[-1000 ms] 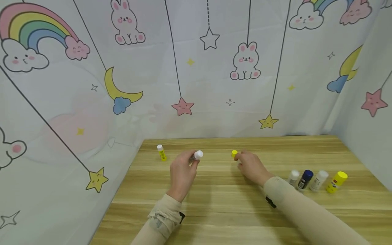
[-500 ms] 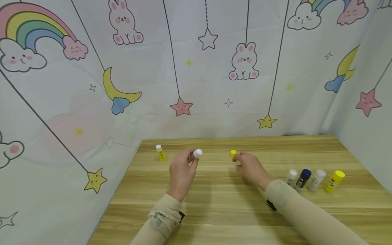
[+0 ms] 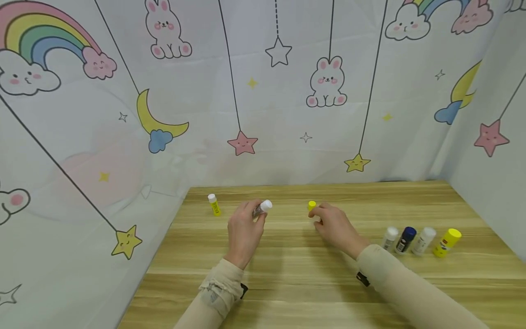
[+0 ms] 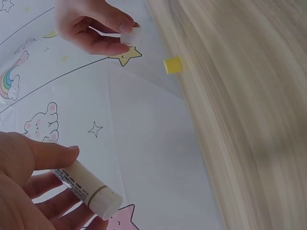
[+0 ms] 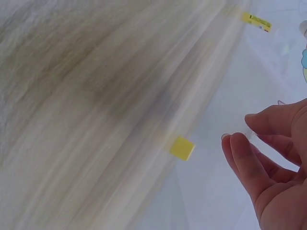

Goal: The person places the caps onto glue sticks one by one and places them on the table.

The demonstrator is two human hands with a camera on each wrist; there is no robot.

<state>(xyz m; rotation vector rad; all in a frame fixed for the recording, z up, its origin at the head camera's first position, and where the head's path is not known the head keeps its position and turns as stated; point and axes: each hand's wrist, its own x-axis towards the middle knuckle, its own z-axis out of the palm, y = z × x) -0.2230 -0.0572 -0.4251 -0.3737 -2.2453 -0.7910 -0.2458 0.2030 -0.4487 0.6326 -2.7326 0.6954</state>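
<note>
My left hand (image 3: 245, 228) grips a white glue stick (image 3: 262, 208), tilted with its white end up and to the right. Dark print and a thin gold ring show on it in the left wrist view. Across from it, my right hand (image 3: 336, 227) pinches a small whitish, cap-like piece (image 4: 130, 36) between thumb and fingertips. That piece is mostly hidden by the fingers in the right wrist view. Just beyond the right fingertips in the head view, a small yellow cap (image 3: 312, 205) stands on the table, apart from the fingers in both wrist views.
At the table's (image 3: 287, 283) far left stands a yellow glue stick (image 3: 214, 204) with a white cap. Beside the right forearm is a row: a white stick (image 3: 390, 237), a dark blue one (image 3: 406, 240), another white stick (image 3: 423, 241) and a yellow one (image 3: 447, 242). A printed curtain (image 3: 279, 109) hangs behind.
The head view has shifted a little, so everything on the table sits slightly further left. Both hands keep nearly the same pose and hold.
</note>
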